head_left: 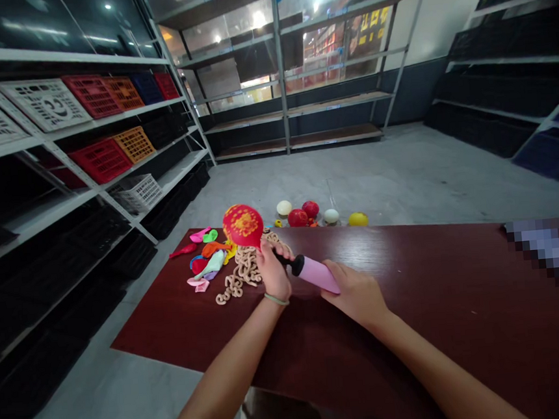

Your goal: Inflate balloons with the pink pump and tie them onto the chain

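1. The left hand (272, 269), just left of the frame's centre, is closed around the black nozzle end of a pink hand pump (315, 273), pinching the neck of a red balloon (242, 226) there.
2. The red balloon, printed with a yellow pattern, is partly inflated and stands up above the left hand's knuckles.
3. The right hand (358, 294) is wrapped around the rear of the pump, just right of centre; the pump's barrel lies slanted between the two hands, low over the worktop (439, 300).
4. Left of the left hand, a heap of flat balloons (205, 255) in pink, orange, green and blue lies on the worktop, with a coil of beige knotted cord (241, 275) touching it.
5. Beyond the worktop's far edge, small inflated balloons (298, 217), red, white and yellow, sit on the grey floor.
6. Plastic crates (101, 160) fill the shelves in the upper left.
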A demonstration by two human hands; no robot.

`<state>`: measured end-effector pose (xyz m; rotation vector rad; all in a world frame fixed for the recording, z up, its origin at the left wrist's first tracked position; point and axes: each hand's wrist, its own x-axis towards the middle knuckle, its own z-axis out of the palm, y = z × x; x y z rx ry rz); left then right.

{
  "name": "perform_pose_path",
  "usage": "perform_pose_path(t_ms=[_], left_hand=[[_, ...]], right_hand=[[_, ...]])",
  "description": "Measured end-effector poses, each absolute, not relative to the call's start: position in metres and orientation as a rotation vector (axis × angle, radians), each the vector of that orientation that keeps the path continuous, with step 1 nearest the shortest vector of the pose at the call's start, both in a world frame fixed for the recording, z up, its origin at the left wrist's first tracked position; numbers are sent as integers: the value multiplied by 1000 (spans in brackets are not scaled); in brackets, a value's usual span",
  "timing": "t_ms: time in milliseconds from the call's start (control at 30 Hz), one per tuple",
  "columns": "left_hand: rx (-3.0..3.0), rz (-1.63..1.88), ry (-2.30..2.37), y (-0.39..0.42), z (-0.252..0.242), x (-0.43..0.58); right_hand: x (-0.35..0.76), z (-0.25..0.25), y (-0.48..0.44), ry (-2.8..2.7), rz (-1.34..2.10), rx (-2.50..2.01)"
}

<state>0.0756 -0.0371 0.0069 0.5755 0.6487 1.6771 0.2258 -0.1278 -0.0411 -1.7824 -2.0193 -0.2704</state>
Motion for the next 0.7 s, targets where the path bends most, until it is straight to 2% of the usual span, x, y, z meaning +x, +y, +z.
perform_pose_path(t_ms=[233,567,700], left_hand=[[569,1618,722,-26,-2,78],[500,1827,793,22,38,-12],[428,1866,747,22,38,-12]], right_hand=[[234,-45,-124,-2061,-206,-1801],[245,-42,-118,-2150,-258,-1782],[237,-41,-122,-2108,-300,-1795]])
